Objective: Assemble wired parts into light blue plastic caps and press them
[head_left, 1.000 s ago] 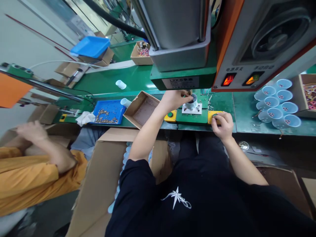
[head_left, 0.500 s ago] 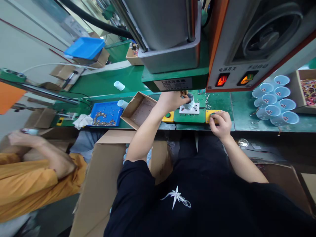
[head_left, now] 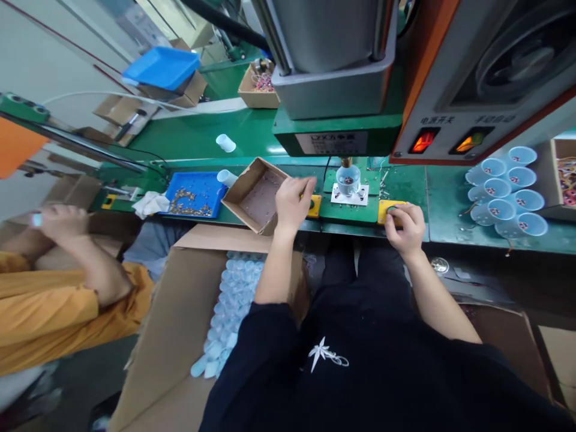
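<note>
My left hand (head_left: pixel 292 204), fingers curled and showing nothing held, hovers between an open cardboard box and the left yellow button box (head_left: pixel 314 206). The fingers of my right hand (head_left: pixel 405 228) are bent over the green push button (head_left: pixel 392 209) on the right yellow button box (head_left: pixel 382 212). Between the hands, a translucent blue cup (head_left: pixel 348 181) stands upright on the white fixture plate (head_left: pixel 339 197), with small dark parts inside. Directly above the cup is the press's brass-coloured tip (head_left: pixel 345 162).
The green press head (head_left: pixel 297 129) and control box (head_left: pixel 423 123) overhang the bench. Several cups (head_left: pixel 495 210) stand right. Left are the small cardboard box (head_left: pixel 256 201), a blue tray (head_left: pixel 216 195) of metal parts, and a co-worker's hands (head_left: pixel 63 222). Below sits a carton (head_left: pixel 180 312) of blue cups.
My left hand has left the cup in the fixture and moved left, towards the left button box. My right hand stays at its button. The view has shifted slightly.
</note>
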Tool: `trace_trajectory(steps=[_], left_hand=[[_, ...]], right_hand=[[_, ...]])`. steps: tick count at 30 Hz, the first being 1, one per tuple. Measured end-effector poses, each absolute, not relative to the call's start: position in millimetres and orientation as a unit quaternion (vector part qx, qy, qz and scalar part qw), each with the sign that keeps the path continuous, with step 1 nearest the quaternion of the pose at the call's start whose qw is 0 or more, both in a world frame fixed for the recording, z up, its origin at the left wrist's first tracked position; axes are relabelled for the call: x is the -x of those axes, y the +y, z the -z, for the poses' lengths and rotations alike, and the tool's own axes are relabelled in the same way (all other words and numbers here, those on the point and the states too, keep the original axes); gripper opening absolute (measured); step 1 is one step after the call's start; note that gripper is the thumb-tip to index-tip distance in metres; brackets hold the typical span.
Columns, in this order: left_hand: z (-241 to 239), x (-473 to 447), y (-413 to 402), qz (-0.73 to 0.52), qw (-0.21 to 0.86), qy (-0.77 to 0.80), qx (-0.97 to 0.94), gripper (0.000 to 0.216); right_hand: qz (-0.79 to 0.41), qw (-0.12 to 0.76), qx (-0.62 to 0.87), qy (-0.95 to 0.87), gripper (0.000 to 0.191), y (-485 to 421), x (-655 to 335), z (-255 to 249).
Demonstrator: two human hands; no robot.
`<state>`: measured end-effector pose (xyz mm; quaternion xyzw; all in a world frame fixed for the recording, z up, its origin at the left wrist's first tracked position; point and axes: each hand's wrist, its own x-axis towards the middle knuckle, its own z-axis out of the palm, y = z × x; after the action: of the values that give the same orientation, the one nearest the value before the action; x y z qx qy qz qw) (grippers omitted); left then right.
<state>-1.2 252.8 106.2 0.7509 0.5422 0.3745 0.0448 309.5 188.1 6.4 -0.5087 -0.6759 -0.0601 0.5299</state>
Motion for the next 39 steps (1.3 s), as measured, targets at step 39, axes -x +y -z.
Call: trace_trajectory(steps=[39], left_hand=[[-103.0, 125.4, 342.5, 0.048, 0.086, 0.667, -0.738, 0.032]], right_hand=[[0.101, 0.538, 0.533, -0.645, 0.029, 200.7, -308.7, -3.1]])
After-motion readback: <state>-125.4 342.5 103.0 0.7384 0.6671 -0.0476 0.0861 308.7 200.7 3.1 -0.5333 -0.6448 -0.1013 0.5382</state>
